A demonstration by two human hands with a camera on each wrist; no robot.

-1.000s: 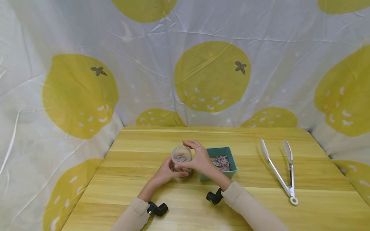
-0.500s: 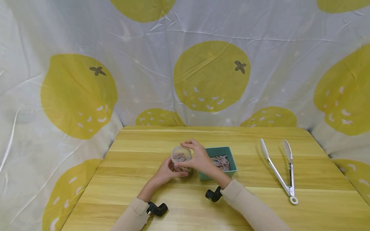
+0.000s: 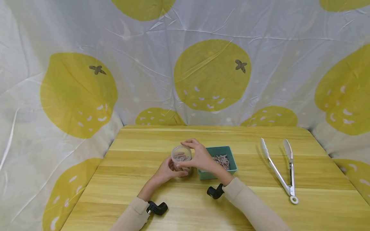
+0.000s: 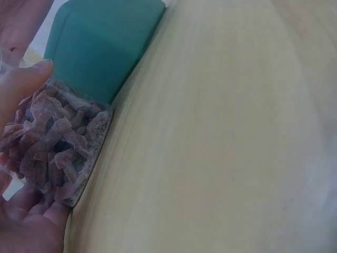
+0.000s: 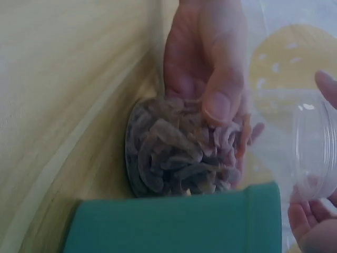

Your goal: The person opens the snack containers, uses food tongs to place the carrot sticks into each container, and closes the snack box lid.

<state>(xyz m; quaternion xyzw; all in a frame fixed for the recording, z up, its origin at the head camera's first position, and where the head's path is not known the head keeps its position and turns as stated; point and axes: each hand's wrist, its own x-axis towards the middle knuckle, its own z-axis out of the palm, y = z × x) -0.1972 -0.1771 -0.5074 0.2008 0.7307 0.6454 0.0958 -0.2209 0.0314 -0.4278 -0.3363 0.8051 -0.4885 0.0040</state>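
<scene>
A clear plastic jar (image 3: 181,157) stands on the table, its lower part filled with brownish-purple dried strips (image 5: 174,150). My left hand (image 3: 165,171) grips the jar low down, with the thumb across its near side. From the right, my right hand (image 3: 200,158) holds the jar's round top (image 5: 313,145) between thumb and fingers. Whether that top is a separate lid I cannot tell. Beside the jar, under my right wrist, sits a green rectangular box (image 3: 233,163) with more such strips inside. In the left wrist view the box (image 4: 105,47) stands just behind the jar.
Metal tongs (image 3: 292,175) with white tips lie spread on the right of the wooden table (image 3: 138,138). A lemon-patterned curtain (image 3: 144,70) surrounds the table at the back and sides. A black wrist camera (image 3: 157,208) sticks out from the left sleeve.
Both hands stay on the jar, almost still. My right hand and forearm have shifted only slightly. Jar, box and tongs keep their places.
</scene>
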